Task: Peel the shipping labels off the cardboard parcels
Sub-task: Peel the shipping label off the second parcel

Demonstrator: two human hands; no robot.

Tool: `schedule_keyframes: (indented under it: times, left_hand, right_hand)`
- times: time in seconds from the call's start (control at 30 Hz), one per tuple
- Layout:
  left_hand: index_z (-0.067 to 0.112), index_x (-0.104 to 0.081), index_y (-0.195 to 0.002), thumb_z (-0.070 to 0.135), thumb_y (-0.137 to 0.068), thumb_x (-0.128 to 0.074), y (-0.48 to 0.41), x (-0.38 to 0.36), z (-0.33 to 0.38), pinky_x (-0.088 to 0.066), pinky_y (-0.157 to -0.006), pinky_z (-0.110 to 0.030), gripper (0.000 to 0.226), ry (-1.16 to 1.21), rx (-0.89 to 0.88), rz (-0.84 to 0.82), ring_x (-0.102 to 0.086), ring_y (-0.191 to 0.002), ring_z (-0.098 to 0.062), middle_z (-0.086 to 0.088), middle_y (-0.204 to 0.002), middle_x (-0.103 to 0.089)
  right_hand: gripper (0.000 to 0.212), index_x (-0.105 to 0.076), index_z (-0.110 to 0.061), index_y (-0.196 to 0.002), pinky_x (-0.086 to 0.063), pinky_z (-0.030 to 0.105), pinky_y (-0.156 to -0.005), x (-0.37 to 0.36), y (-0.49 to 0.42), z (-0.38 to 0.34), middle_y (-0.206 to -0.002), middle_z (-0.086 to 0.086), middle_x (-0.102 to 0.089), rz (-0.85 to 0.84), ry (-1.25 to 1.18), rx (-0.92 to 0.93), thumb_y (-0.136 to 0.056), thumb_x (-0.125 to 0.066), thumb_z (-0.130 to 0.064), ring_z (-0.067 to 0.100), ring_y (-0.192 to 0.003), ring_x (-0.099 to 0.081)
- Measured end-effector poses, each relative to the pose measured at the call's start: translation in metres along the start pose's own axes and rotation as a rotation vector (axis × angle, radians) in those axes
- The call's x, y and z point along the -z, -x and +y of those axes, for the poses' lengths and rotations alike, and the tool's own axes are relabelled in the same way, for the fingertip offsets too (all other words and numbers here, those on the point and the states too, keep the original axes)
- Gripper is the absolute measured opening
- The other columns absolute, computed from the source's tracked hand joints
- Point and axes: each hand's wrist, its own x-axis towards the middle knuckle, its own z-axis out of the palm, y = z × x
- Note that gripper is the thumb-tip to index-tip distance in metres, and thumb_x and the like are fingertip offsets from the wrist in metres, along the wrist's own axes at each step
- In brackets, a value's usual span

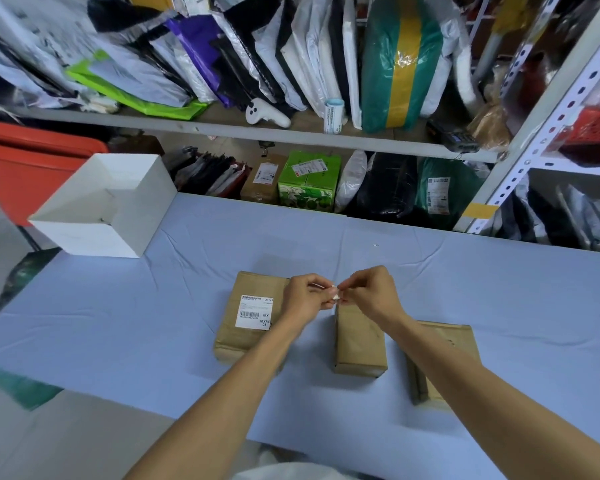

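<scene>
While the left hand (303, 297) and right hand (369, 292) meet above the counter (465, 289), both pinch one small crumpled white label scrap (334, 294) between closed fingertips. Below them lies a bare middle cardboard parcel (359, 341). To the left, another parcel (246, 317) carries a shipping label (255, 311) with a barcode reading "21/42", "MX" and "MXRC 03". A third parcel (444, 362) sits on the right, an open white box (104, 206) far left.

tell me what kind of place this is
Probably a parcel depot or courier storeroom: grey metal shelving crammed with plastic mailer bags, labelled boxes such as a green printed carton below, and brown cardboard parcels on a blue-covered table.
</scene>
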Motion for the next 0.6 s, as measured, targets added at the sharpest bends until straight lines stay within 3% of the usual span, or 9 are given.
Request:
schedule_keyframes:
  times: [0.13,0.27,0.43,0.53,0.6]
  left_hand:
    - [0.004,-0.07,-0.076,-0.001,-0.076,-0.075,-0.005,0.026,0.008,-0.059,-0.07,-0.026,0.007,-0.018,0.011,0.04,-0.07,-0.07,-0.021,-0.011,-0.076,-0.07]
    - [0.007,-0.069,-0.071,-0.002,-0.074,-0.071,-0.006,0.059,0.013,-0.06,-0.072,-0.031,0.01,-0.041,0.077,0.088,-0.069,-0.068,-0.022,-0.013,-0.075,-0.07]
    - [0.005,-0.068,-0.079,0.001,-0.074,-0.074,-0.003,0.099,0.024,-0.06,-0.081,-0.035,0.009,-0.006,0.077,0.127,-0.07,-0.07,-0.024,-0.013,-0.078,-0.07]
    - [0.006,-0.07,-0.08,0.007,-0.068,-0.083,0.004,0.119,0.029,-0.058,-0.075,-0.032,0.018,-0.014,0.064,0.179,-0.067,-0.065,-0.02,-0.009,-0.074,-0.07]
    - [0.004,-0.07,-0.08,0.006,-0.069,-0.083,0.01,0.13,0.031,-0.057,-0.074,-0.031,0.017,0.026,0.069,0.21,-0.064,-0.064,-0.02,-0.01,-0.072,-0.067]
  right_hand:
    - [0.006,-0.076,-0.002,-0.07,-0.056,0.024,-0.057,-0.027,-0.008,-0.02,-0.064,0.01,-0.071,0.033,0.139,-0.015,-0.069,-0.07,0.001,0.016,-0.062,-0.069]
    - [0.006,-0.077,-0.004,-0.07,-0.047,0.014,-0.054,-0.054,-0.015,-0.039,-0.068,0.008,-0.072,-0.016,0.219,-0.009,-0.067,-0.072,-0.002,0.008,-0.065,-0.064]
    - [0.011,-0.074,-0.008,-0.071,-0.059,0.034,-0.066,-0.078,-0.02,-0.061,-0.07,0.006,-0.071,-0.183,0.095,0.048,-0.068,-0.066,-0.014,0.019,-0.071,-0.069]
    - [0.015,-0.073,0.002,-0.082,-0.057,0.028,-0.065,-0.079,-0.025,-0.072,-0.079,0.014,-0.072,-0.392,-0.127,-0.041,-0.079,-0.059,-0.001,0.023,-0.075,-0.069]
    - [0.014,-0.074,0.001,-0.082,-0.058,0.03,-0.069,-0.085,-0.029,-0.079,-0.079,0.016,-0.072,-0.456,-0.108,0.021,-0.079,-0.062,0.008,0.023,-0.074,-0.069]
